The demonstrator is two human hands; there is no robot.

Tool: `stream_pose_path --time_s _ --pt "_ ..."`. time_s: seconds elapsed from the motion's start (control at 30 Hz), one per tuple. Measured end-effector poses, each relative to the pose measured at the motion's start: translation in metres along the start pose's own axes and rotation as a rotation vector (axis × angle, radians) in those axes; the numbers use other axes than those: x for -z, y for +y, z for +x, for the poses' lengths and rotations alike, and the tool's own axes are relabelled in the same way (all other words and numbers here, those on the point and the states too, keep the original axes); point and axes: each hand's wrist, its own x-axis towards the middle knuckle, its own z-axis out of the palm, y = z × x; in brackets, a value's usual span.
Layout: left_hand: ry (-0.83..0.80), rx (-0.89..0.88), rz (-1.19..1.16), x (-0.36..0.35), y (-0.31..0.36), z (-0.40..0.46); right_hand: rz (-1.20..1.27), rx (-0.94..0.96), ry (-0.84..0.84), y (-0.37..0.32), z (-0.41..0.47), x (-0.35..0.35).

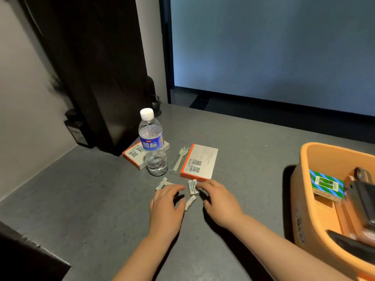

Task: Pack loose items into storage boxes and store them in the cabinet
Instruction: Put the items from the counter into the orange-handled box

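Batteries [191,190] still loose on the table [81,199], both the left hand [165,207] and right hand [220,203] spread over them gripping nothing yet, orange storage bin [304,199] at 3 o'clock only partly packed.

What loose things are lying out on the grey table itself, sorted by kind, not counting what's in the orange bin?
Water bottle: 1
Orange-edged flat boxes: 2
Plastic fork: 1
White batteries showing: at least 4; the hands may hide more
Total: at least 8
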Motion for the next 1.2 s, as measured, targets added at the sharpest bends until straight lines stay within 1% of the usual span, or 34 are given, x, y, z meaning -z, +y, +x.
stream_pose_path --time_s 0.07,0.17,0.33,0.57,0.67,0.77,0.9,1.0,1.2 --pt "-0.045 -0.046 0.087 0.000 -0.001 0.015 -0.115 0.013 -0.021 -0.004 0.016 0.002" --pt "-0.163 -0.125 0.195 -0.006 -0.001 0.035 -0.238 0.025 -0.080 -0.006 0.030 0.003" --pt "-0.266 -0.229 0.319 -0.013 -0.008 0.059 -0.253 0.049 -0.127 -0.006 0.041 0.007" --pt "-0.244 -0.291 0.406 -0.018 -0.015 0.056 -0.241 0.057 -0.104 0.003 0.032 0.010" --pt "-0.225 -0.302 0.396 -0.019 -0.017 0.050 -0.231 0.040 -0.105 0.007 0.025 0.010" --pt "-0.230 -0.260 0.344 -0.020 -0.017 0.047 -0.196 0.024 -0.107 0.008 0.022 0.009" --pt "-0.301 -0.276 0.370 -0.020 -0.015 0.049 -0.169 0.008 -0.131 0.005 0.021 0.008" --pt "-0.359 -0.294 0.411 -0.018 -0.015 0.050 -0.182 -0.022 -0.117 0.004 0.021 0.006" --pt "-0.356 -0.285 0.439 -0.018 -0.009 0.049 -0.149 -0.083 -0.075 0.001 0.016 0.000"
